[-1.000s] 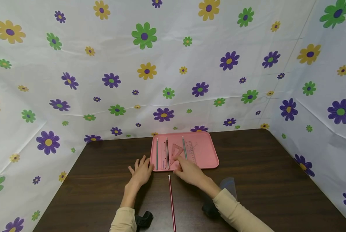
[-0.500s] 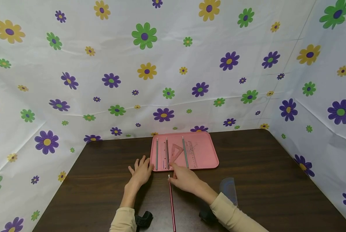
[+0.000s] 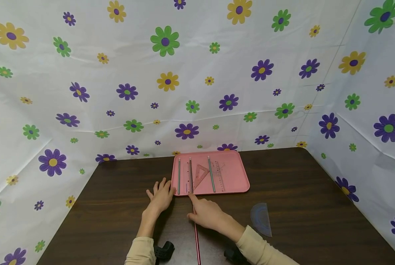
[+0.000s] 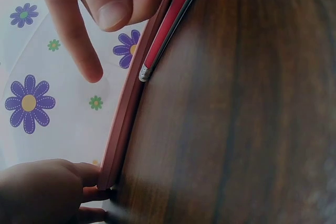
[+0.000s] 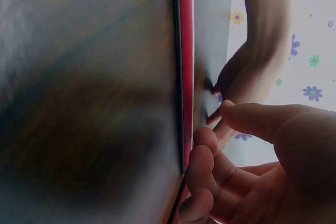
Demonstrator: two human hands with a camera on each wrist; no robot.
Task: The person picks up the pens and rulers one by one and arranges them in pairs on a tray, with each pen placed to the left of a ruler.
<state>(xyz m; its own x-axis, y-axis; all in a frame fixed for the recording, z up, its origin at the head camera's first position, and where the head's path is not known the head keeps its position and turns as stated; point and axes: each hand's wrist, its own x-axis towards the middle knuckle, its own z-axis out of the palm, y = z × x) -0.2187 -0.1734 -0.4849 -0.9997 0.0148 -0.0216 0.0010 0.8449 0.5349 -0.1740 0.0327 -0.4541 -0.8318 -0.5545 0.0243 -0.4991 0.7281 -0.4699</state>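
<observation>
A pink tray (image 3: 235,175) stands at the back of the table. My left hand (image 3: 161,198) touches its front left corner with fingers spread; in the left wrist view, the fingers (image 4: 90,174) meet the tray's end. My right hand (image 3: 212,215) points its index finger at the front rim, just below a black pencil (image 3: 191,173), with the other fingers loosely bent. Beneath that hand a red pencil (image 3: 197,243) lies lengthwise on the table, its eraser end hidden in the head view. A clear triangle (image 3: 201,176) lies in the tray between the black pencil and a green pencil (image 3: 211,175).
The tray also bears another green pencil (image 3: 179,176), a clear ruler (image 3: 187,178) at left and a second clear ruler (image 3: 219,176) at right. A clear protractor (image 3: 261,219) rests on the table (image 3: 303,206) at right. A flowered cloth (image 3: 190,59) hangs behind.
My right hand has moved from the triangle toward the front rim and to the left, leaving the triangle in the tray. The protractor is now fully uncovered. My left hand has stayed put.
</observation>
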